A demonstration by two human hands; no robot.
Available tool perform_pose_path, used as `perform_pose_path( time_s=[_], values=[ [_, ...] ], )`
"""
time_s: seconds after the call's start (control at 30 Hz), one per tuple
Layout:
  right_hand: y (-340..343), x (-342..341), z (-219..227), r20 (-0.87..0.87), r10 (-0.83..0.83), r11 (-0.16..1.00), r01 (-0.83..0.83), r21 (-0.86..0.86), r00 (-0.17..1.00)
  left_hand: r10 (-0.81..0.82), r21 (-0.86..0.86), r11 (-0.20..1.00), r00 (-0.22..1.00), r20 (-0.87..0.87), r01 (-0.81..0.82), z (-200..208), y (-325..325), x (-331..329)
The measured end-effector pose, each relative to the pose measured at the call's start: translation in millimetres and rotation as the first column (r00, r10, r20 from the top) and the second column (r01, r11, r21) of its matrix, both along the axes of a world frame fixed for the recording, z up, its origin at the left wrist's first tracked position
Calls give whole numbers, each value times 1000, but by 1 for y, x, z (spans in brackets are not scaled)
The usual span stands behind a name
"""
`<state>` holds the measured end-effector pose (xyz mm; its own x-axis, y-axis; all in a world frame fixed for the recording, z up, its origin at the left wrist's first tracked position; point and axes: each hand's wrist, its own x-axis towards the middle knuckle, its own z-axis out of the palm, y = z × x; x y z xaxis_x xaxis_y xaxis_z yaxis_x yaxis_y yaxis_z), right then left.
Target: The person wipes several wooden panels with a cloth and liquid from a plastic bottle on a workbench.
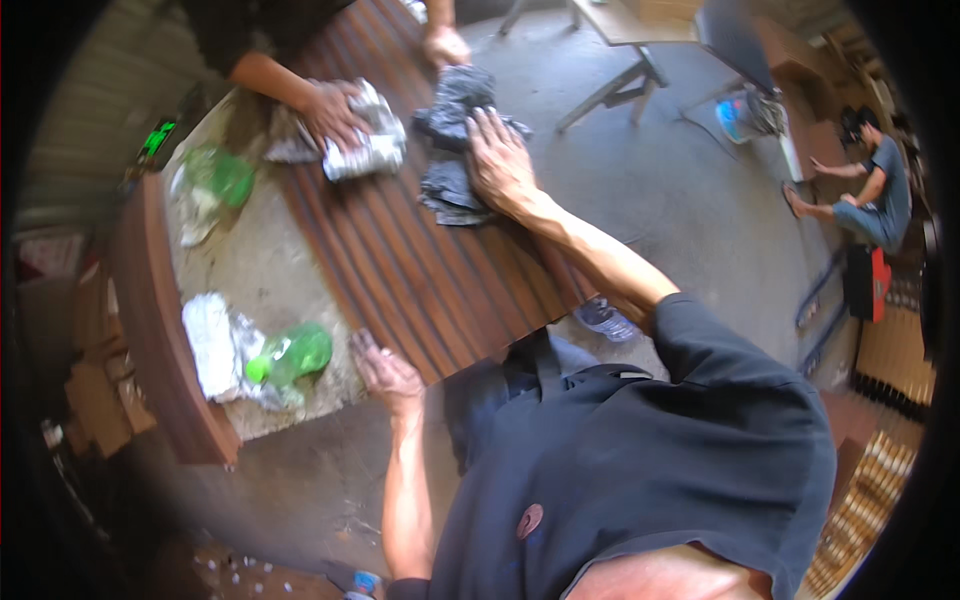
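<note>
A brown wooden panel with dark lengthwise grooves (400, 240) lies slanting across the work table. My right hand (502, 165) rests flat, fingers stretched, on a crumpled dark grey cloth (452, 195) at the panel's right side. Down at the panel's near left corner is my left hand (388, 375), its fingers extended and touching the edge, with no cloth under it. Across from me, a co-worker's hand (335, 115) presses a bundled whitish-grey cloth (370, 140) onto the panel. That person's other hand (446, 47) is by the panel's far right edge, just above the dark cloth.
On the pale tabletop (270, 260) left of the panel lie a green plastic bottle (300, 350), a second green bottle (230, 178) and white rags (207, 340). A curved brown board (165, 320) borders the table's left. Another person (880, 190) sits at far right.
</note>
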<state>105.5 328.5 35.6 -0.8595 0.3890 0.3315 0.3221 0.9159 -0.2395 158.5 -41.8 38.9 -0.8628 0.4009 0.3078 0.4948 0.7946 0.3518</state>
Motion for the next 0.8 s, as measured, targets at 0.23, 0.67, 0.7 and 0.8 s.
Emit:
perform_pose_path(
  time_s=[0.23,0.67,0.7,0.8],
  values=[
    [-135,112,23,49,767,626,-730,-276,639,102,227,966,988,120,-127,-2,6,5],
    [-179,-68,-5,-19,713,697,-711,-92,701,225,277,936,974,-1,-216,-7,-13,-13],
    [-183,-33,0,3,795,603,-789,-114,607,240,301,925,971,10,-232,-12,-14,-13],
    [-173,40,8,39,920,390,-904,-178,389,272,329,911,962,-29,-248,-20,-16,-8]
  ],
)
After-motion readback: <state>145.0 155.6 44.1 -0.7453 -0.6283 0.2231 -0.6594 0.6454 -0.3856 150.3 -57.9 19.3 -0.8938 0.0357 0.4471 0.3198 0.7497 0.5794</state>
